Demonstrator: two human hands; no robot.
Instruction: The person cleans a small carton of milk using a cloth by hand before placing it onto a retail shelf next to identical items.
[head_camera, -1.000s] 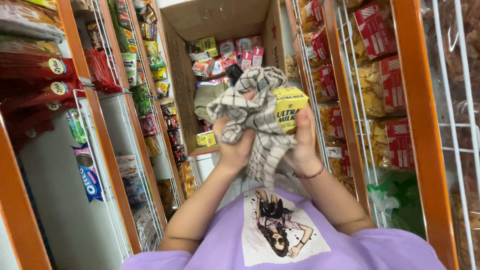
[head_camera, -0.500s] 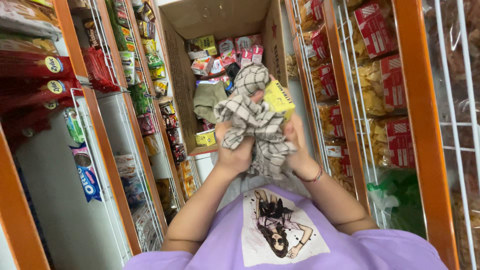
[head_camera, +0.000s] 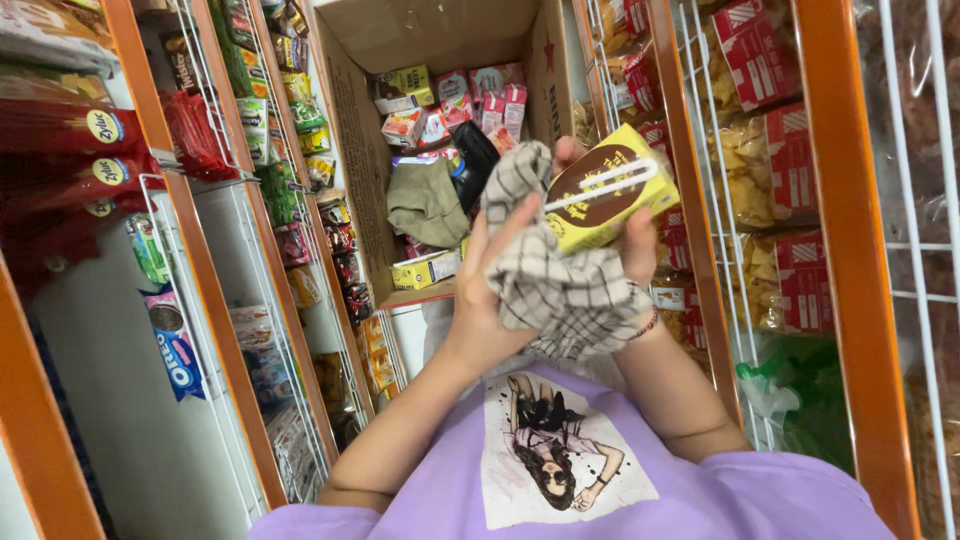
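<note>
Yellow drink carton (head_camera: 610, 200) sits tilted in the right hand (head_camera: 635, 245), fingers closed around it above the open cardboard box (head_camera: 440, 40); the left hand (head_camera: 490, 290) clutches a checked cloth (head_camera: 560, 290) against it. Hard rubbing could dislodge its straw or let it slip.

Both forearms rise together from the chest, elbows bent and spread wide. The left hand (head_camera: 490, 290) is raised with its palm inward and fingers curled closed. The right hand (head_camera: 632, 245), close beside it, grips with fingers wrapped and wrist bent.
</note>
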